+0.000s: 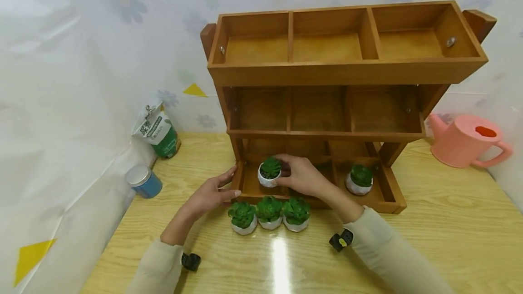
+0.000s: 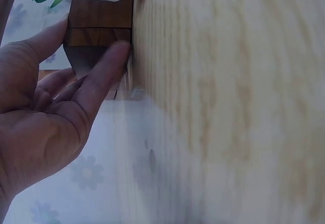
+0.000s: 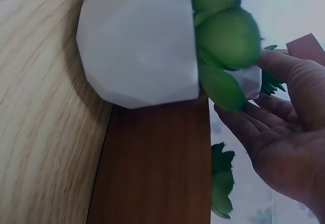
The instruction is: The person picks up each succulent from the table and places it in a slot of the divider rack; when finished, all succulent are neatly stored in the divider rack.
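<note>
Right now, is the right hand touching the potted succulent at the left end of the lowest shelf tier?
Touching. The head view shows the right hand gripping the potted succulent, thumb against its right side.

In the head view, the bottom edge cuts off the left sleeve (image 1: pixel 157 267) and right sleeve (image 1: pixel 396 255); the right hand (image 1: pixel 302 175) covers part of the bottom tray (image 1: pixel 250 184); the bag's (image 1: pixel 160 131) smaller print is illegible. In the right wrist view, a nearer succulent (image 3: pixel 228 38), cropped above, partly hides the held pot (image 3: pixel 248 82).
</note>
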A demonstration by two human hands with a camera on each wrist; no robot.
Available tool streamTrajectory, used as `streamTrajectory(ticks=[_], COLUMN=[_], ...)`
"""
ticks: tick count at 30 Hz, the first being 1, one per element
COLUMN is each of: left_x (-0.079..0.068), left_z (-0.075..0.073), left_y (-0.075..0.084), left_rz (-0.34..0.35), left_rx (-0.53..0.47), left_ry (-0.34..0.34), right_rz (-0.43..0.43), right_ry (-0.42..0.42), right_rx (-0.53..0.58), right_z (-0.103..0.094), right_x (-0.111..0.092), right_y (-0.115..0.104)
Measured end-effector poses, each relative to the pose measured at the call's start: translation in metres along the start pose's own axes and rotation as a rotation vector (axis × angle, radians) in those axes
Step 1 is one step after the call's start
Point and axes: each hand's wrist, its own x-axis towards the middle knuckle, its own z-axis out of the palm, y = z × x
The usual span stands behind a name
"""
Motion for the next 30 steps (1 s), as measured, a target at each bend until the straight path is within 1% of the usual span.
streamTrajectory(ticks=[5, 10, 13, 20, 30], left_x=[-0.001, -0.001, -0.002, -0.001, -0.001], left_z=[0.0, 0.001, 0.001, 0.001, -0.001], left_y=[0.001, 0.002, 0.002, 0.001, 0.001], left_rz=[-0.014, -0.019, -0.014, -0.01, -0.006], left_rx=[0.001, -0.009, -0.01, -0.012, -0.019], left_ry=[0.007, 0.007, 0.004, -0.001, -0.013], right_rz=[-0.022, -0.002, 0.005, 0.011, 0.042], right_ry=[-0.025, -0.073, -0.085, -0.107, -0.137], right_rx=[-0.083, -0.158, -0.207, -0.226, -0.257], right_z=[0.007, 0.016, 0.023, 0.033, 0.033], right_x=[0.009, 0.017, 0.02, 0.025, 0.027], right_y=[-0.004, -0.007, -0.006, -0.006, -0.013])
